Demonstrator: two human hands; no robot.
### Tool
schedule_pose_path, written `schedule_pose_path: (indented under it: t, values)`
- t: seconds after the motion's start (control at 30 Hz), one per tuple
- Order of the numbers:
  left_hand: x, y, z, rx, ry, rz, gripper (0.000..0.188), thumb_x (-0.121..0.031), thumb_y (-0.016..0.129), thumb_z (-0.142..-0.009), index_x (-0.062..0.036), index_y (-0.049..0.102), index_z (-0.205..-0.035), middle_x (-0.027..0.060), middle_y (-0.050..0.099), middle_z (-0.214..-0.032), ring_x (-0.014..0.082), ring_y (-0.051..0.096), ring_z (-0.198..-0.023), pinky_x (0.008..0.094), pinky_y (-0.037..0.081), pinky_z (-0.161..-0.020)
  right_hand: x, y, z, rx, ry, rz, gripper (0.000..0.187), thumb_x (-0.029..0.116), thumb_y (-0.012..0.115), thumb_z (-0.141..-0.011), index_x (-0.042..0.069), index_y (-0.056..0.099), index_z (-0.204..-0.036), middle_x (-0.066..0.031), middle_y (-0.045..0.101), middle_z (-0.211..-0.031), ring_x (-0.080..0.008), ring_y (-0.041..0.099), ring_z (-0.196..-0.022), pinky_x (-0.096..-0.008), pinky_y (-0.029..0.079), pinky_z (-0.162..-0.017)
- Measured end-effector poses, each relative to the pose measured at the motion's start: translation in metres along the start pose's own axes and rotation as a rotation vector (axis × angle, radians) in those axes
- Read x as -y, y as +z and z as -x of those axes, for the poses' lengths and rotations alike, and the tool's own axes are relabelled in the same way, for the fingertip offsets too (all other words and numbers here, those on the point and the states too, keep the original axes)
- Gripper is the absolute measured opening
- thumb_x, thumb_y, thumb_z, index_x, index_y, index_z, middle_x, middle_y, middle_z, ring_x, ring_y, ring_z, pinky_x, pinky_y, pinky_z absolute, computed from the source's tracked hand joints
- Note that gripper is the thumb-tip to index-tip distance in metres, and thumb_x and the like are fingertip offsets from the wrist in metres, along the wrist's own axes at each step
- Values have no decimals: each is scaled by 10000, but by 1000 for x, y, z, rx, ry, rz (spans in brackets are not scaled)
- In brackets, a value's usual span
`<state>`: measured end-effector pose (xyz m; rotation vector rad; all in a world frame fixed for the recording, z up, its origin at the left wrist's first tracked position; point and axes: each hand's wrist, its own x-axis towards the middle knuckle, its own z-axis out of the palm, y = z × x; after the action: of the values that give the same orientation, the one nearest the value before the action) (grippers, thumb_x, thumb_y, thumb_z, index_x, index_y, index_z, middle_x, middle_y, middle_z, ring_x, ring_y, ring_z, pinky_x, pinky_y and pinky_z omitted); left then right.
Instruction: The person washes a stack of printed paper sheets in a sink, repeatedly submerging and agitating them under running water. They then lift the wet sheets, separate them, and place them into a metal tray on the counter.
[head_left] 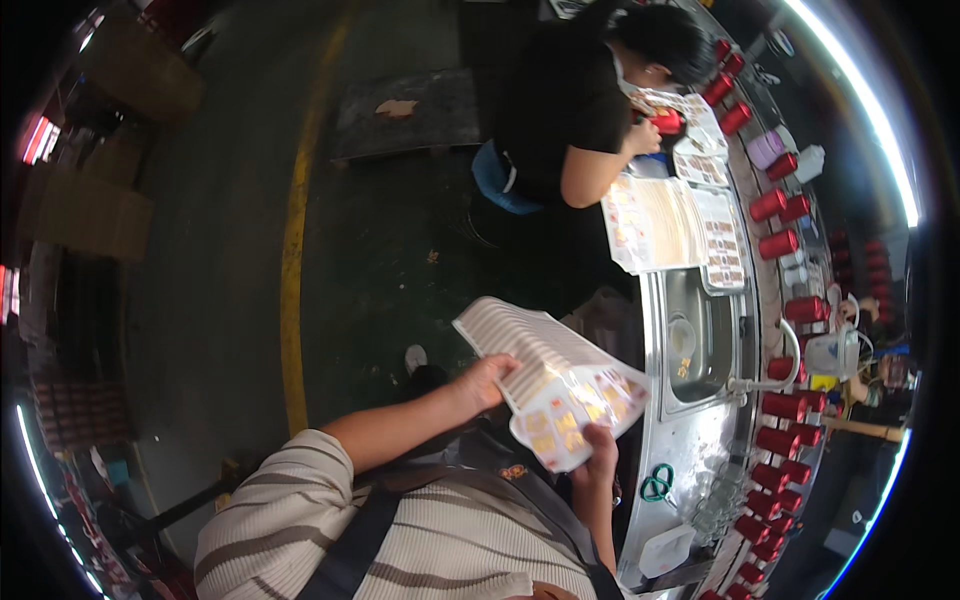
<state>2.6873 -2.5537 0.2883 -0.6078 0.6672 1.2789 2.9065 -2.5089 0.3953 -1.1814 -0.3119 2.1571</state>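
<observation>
In front of my body I hold a stepped stack of decal sheets, white-edged with yellow and red prints on the glossy top sheet. My left hand is closed on the stack's left edge, thumb on top. At the lower right, my right hand grips the near edge of the printed sheets, its fingers partly hidden underneath. The near part of the stack bends down toward me. Whether the right hand pinches one sheet or several, I cannot tell.
A steel counter with a sink runs along my right, with a green coil and clear glasses. Red cylinders line its far side. Another person works beyond, beside a second sheet stack. A low platform lies on the floor.
</observation>
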Motion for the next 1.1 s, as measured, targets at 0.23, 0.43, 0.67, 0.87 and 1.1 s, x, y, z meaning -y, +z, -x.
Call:
schedule_pose_path:
  t: [0.23,0.43,0.67,0.87,1.1]
  values:
    - [-202,-63,96,-45,435,100,277,0,575,-797,16,563,-1073,120,641,-1046,250,635,-959,390,510,-893,-116,157,-129,118,174,206,406,85,511,-813,2,480,-1209,-119,577,-1071,-250,593,-963,-403,505,-864]
    - [-367,-108,168,198,652,201,297,9,566,-813,4,550,-1109,100,636,-1076,233,618,-1037,380,503,-912,-199,344,-190,388,215,272,459,73,515,-804,7,465,-1256,-151,571,-1151,-310,583,-1028,-458,485,-911]
    - [-535,-104,205,160,864,291,356,25,572,-809,4,506,-1159,104,609,-1121,241,612,-1051,380,507,-919,-263,502,-296,468,296,340,456,68,510,-828,-6,452,-1274,-171,568,-1191,-341,572,-1083,-470,468,-949]
    - [-682,-124,212,82,921,409,389,30,568,-807,32,477,-1185,141,587,-1148,273,598,-1068,411,497,-940,-326,639,-380,546,413,359,493,73,484,-839,-17,408,-1318,-177,547,-1239,-342,548,-1136,-463,433,-997]
    - [-865,-137,259,-123,1069,452,312,-52,553,-836,30,527,-1136,128,617,-1089,261,607,-1017,412,487,-926,-424,821,-473,626,505,437,505,43,478,-837,-34,389,-1329,-178,523,-1268,-330,536,-1154,-454,438,-996]
